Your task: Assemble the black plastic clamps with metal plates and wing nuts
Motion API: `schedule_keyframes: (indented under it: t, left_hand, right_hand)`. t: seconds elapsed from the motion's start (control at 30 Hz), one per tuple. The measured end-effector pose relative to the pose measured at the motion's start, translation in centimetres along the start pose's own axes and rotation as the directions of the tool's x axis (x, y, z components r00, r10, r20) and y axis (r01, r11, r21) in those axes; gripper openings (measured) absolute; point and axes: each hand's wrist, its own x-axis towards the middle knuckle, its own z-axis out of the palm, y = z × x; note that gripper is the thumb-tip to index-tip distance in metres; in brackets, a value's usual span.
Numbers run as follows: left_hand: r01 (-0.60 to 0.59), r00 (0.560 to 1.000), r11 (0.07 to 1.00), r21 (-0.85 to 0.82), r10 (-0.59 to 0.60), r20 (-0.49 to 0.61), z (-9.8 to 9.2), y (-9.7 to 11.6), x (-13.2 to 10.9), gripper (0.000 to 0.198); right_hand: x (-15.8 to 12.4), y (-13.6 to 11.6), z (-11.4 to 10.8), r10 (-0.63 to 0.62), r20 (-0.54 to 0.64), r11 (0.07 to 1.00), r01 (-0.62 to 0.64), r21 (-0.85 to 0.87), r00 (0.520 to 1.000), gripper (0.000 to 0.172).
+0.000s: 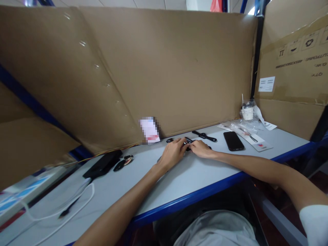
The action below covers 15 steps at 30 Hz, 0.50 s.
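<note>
My left hand [174,150] and my right hand [201,149] are close together over the grey table, with fingers closed on a dark tool [189,140] that has a shiny part. Most of it is hidden by the fingers, so its kind cannot be made out. Just behind my right hand lies a black two-handled tool that looks like a spokeshave [204,136]. A small black rounded item [169,140] sits behind my left hand.
A phone [233,141] and a packaged metal tool on a card [260,145] lie at right, before a bagged cup [247,112]. At left are a black box [104,164], dark oval pieces [119,165] and white cables [88,200]. Cardboard [179,68] walls the back.
</note>
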Motion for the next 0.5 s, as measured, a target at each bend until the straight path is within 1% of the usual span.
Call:
schedule_keyframes:
  t: [0.13,0.3,0.4,0.5]
  left_hand:
    - [0.008,0.998,0.997,0.072,-0.012,0.056,-0.6,0.1,0.1,0.021]
    - [-0.016,0.987,0.959,0.282,-0.03,0.157,-2.0,0.6,0.1,0.027]
    - [0.014,0.974,0.95,0.312,-0.084,0.212,-2.0,0.8,0.1,0.032]
    - [0.092,0.968,0.956,0.28,-0.151,0.2,-1.4,0.8,0.1,0.035]
  right_hand:
    - [0.0,-0.1,-0.1,0.013,0.017,1.0,-0.014,0.022,1.0,0.042]
    - [-0.1,-0.1,0.0,0.004,0.012,1.0,-0.004,0.005,1.0,0.042]
    - [-0.1,-0.1,0.2,-0.001,-0.003,1.0,0.001,-0.019,1.0,0.042]
    - [0.0,0.0,0.2,0.002,-0.006,1.0,-0.002,-0.025,1.0,0.043]
